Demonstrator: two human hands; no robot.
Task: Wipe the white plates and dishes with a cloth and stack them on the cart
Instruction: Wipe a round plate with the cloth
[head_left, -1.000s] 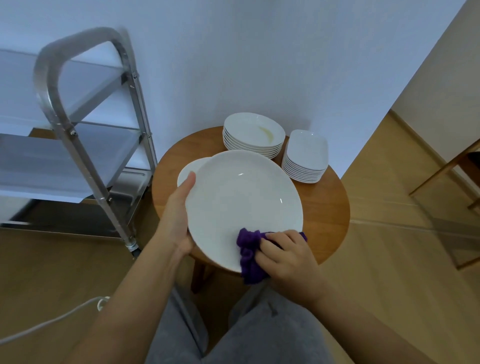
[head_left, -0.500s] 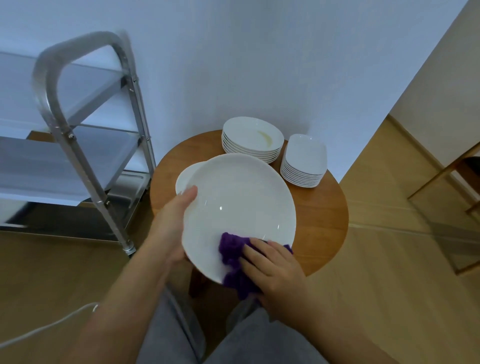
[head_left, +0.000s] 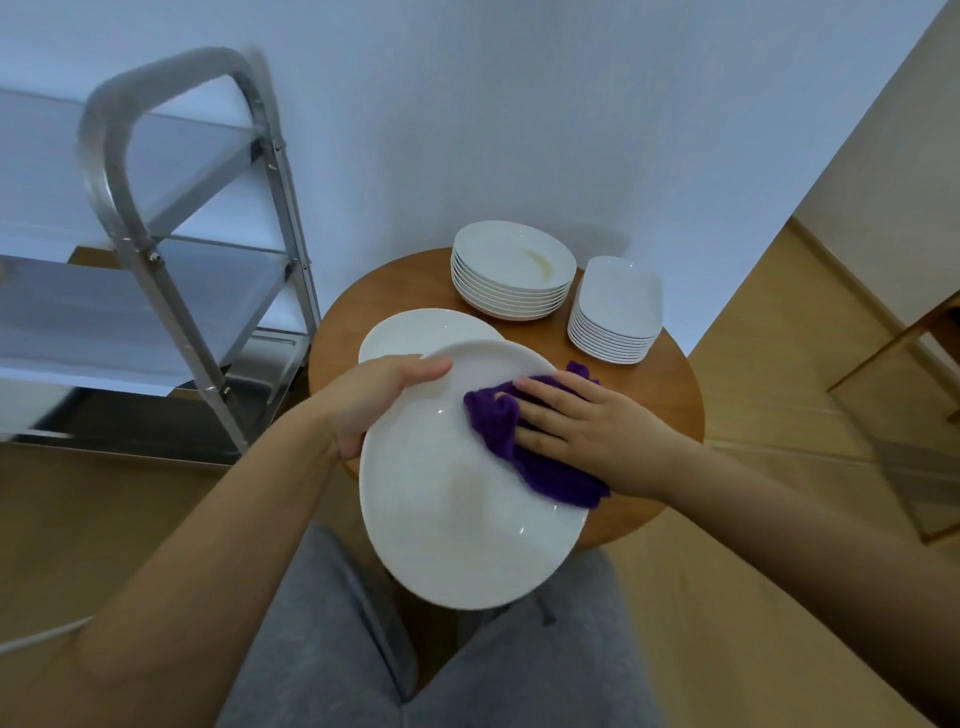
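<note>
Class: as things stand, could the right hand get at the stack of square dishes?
Probably yes: the stack of square dishes stands uncovered beyond the right hand, nothing between, though that hand presses the purple cloth.

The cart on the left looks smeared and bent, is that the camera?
Likely, in the head view: the cart frame is motion-blurred and bowed by the wide lens, while the held plate and purple cloth stay fairly sharp, with small glints of light on the plate; lighting is dim and bluish.

Dish stacks (head_left: 513, 270) crowding table (head_left: 670, 395) rear
</note>
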